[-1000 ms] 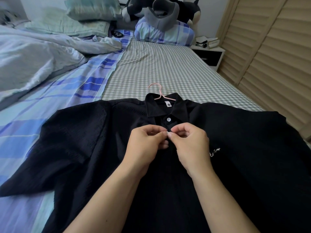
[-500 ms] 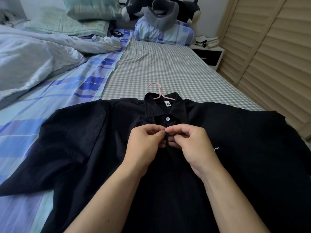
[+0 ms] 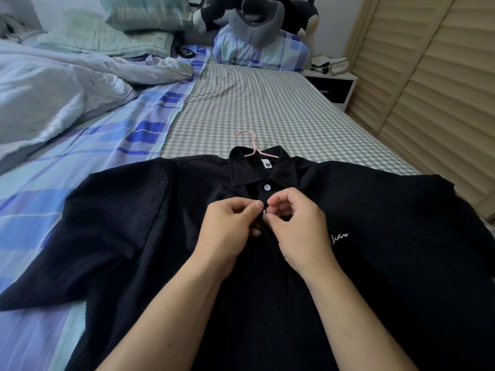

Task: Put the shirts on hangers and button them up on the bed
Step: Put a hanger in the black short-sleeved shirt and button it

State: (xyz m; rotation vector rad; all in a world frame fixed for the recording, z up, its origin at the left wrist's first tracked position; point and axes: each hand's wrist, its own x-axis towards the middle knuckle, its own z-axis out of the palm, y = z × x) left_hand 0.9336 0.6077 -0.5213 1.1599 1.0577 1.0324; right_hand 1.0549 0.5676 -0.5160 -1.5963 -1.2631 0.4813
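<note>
I'm watching both hands, left hand (image 3: 230, 226) & right hand (image 3: 294, 223), pinching the shirt (image 3: 375, 263) placket at the 2nd button (image 3: 263, 212); best keeping the hole taut.

Bed (image 3: 267, 108): green-and-white checked sheet on the right half, blue plaid sheet (image 3: 88, 162) on the left. Lying on it: black shirt (image 3: 134, 223) spread flat on a pink hanger (image 3: 250, 143); rumpled pale duvet (image 3: 53, 87) at left; pillows (image 3: 139, 12) and a plush toy (image 3: 257, 14) at the head.
</note>
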